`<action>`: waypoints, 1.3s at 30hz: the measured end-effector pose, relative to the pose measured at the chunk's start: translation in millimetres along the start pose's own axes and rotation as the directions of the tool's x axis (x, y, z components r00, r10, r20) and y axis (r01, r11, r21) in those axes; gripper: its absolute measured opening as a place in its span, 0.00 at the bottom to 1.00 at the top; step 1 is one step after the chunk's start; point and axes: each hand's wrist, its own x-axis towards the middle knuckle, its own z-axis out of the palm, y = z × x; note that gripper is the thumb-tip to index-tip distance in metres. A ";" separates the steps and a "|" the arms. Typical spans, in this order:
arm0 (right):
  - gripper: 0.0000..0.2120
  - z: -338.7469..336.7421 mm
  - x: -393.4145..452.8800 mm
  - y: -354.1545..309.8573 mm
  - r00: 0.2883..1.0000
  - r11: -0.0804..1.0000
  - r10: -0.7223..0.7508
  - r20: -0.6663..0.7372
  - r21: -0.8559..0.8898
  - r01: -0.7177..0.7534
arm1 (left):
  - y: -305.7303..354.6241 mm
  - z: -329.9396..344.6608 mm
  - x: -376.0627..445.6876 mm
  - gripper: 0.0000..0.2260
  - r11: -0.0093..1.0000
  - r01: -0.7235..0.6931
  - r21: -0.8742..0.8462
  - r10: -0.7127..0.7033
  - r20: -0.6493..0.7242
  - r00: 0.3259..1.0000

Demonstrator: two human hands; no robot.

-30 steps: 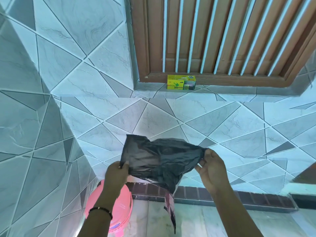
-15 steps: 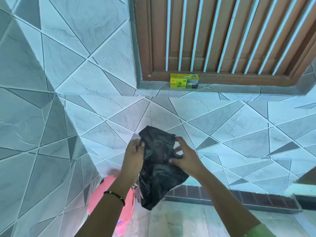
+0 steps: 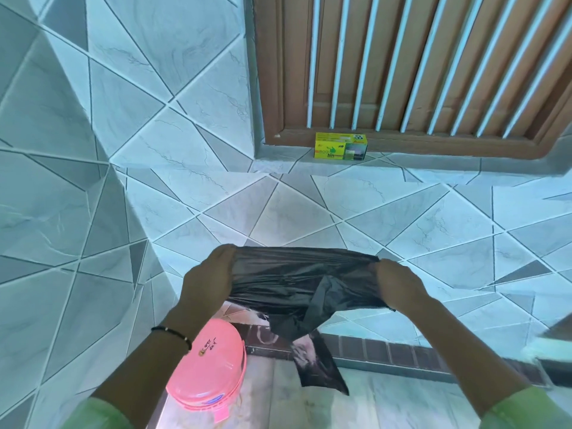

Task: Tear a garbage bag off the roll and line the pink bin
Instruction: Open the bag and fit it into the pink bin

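1. Stretching between both hands, the black garbage bag is held out wide in front of the tiled wall.
2. The left hand is clenched on the bag's left edge, fingers curled over the top of the plastic.
3. The right hand grips the bag's right edge the same way, knuckles toward the camera.
4. A loose tail of the bag hangs down from the middle, ending below and to the right of centre, above the pale floor.
5. The pink bin stands on the floor near the person, below the left forearm, with its pink lid closed; the bag is above it and apart from it.
6. A thin dark bracelet circles the left wrist, and green sleeves show at the bottom corners.
7. Far back, a yellow-green box sits on the ledge under the brown slatted window frame.
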 end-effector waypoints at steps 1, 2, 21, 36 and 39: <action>0.13 1.7 1.4 0.4 1.000 0.999 0.021 -0.020 0.029 -0.020 | 2.2 3.1 -0.3 0.18 1.000 -0.017 0.002 0.017 0.017 1.000; 0.13 2.1 2.5 0.5 0.998 0.997 0.050 -0.041 0.060 -0.048 | 5.4 5.9 0.3 0.24 1.000 -0.022 0.016 0.022 0.037 0.999; 0.15 -1.1 -3.9 48.6 0.949 0.956 0.292 -0.121 0.015 -0.292 | -39.9 -2.8 29.4 0.10 0.190 0.688 -0.700 -0.549 0.505 0.665; 0.18 -5.4 9.0 70.1 0.872 0.838 0.485 -0.059 0.317 -0.445 | -24.3 9.1 -11.9 0.21 0.868 -0.490 0.079 0.474 0.165 0.865; 0.18 -1.7 9.6 80.0 0.854 0.826 0.515 -0.074 0.310 -0.471 | -18.6 9.4 -22.1 0.18 0.662 -0.735 0.148 0.677 0.304 0.671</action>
